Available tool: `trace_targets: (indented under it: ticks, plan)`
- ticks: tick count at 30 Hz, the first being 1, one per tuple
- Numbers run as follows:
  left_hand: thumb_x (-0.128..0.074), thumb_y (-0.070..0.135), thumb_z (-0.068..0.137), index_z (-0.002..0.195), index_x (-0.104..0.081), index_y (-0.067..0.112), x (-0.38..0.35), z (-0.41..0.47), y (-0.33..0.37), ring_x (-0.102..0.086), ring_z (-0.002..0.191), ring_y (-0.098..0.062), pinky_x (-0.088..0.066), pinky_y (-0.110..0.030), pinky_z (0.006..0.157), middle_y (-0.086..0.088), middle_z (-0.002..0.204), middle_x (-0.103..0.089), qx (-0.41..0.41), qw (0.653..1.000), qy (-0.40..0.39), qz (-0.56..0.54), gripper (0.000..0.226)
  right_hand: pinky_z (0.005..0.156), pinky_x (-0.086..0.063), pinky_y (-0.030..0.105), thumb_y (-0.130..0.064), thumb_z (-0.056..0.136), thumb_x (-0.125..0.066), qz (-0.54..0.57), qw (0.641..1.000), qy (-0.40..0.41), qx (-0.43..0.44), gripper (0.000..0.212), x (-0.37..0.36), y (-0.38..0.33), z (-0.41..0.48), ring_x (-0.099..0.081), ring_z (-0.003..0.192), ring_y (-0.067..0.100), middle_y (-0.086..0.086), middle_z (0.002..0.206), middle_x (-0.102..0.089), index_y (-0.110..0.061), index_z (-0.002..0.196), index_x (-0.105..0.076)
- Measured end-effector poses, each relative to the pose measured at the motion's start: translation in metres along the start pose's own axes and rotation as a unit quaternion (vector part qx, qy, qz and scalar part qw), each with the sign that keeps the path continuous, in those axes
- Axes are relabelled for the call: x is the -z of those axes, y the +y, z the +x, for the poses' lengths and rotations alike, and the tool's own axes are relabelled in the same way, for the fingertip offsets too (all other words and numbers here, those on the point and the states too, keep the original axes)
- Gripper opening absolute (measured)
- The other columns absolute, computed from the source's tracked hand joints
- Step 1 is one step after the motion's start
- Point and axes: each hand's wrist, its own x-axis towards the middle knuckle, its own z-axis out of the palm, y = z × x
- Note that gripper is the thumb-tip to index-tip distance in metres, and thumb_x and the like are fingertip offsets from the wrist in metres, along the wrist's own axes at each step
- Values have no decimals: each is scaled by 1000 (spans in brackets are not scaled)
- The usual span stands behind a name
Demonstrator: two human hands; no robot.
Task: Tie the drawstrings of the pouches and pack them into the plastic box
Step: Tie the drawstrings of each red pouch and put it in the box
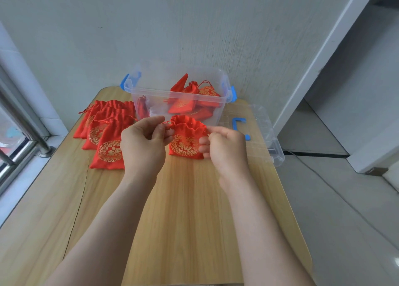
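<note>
Two hands work one red pouch (186,142), which lies on the table (183,210) between them with its neck gathered and its gold emblem facing up. The left hand (142,144) has its fingers curled, and its thumb and forefinger pinch the red cord (166,123) coming from the left side of the neck. The right hand (225,148) also has curled fingers, and its thumb and forefinger meet at the right edge of the neck. Whether they grip cord or cloth cannot be told.

Just beyond the fingertips stands the clear box (151,95) with blue latches. It is open and holds several tied pouches (190,101) heaped toward its right side. Left of the left hand's knuckles, a row of untied pouches (108,139) lies flat and overlapping, mouths pointing away from the person. Right of the right hand's fingers, the clear lid (262,134) with its blue handle rests on the table's right edge, partly overhanging it.
</note>
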Motion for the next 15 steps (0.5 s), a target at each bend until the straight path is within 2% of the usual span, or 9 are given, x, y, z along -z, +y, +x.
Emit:
trace_targets:
  ticks: [4,8,12,15]
  plan:
    - [-66,6,103,109,-76,5,5,-2,-3,-80,76,-16,-66,-38,80,-6,84,-80,-12,998,12,64,12,62,-53,30,1,95,-42,30,1000,-2,-8,37,3,-2,-2,-65,63,15,5,77,-74,-19,97,-73]
    - [-68,15,103,97,-78,10,9,-3,-3,-78,65,-15,-67,-40,72,-5,73,-77,-7,993,18,117,13,64,-57,32,2,94,-41,37,999,22,-7,37,3,-3,-2,-69,63,15,5,80,-76,-15,100,-73]
    - [-67,26,105,83,-73,17,12,-6,-2,-75,58,-18,-66,-45,67,-2,65,-75,-5,986,21,163,25,69,-61,33,2,90,-41,33,998,51,-11,38,3,1,-3,-76,67,15,7,85,-78,-16,101,-72]
    - [-63,29,106,82,-70,11,15,-4,-1,-74,55,-19,-66,-47,66,-3,66,-74,5,986,36,164,32,79,-66,43,-3,85,-40,25,996,85,-13,39,1,6,0,-79,71,18,7,91,-79,-23,95,-72]
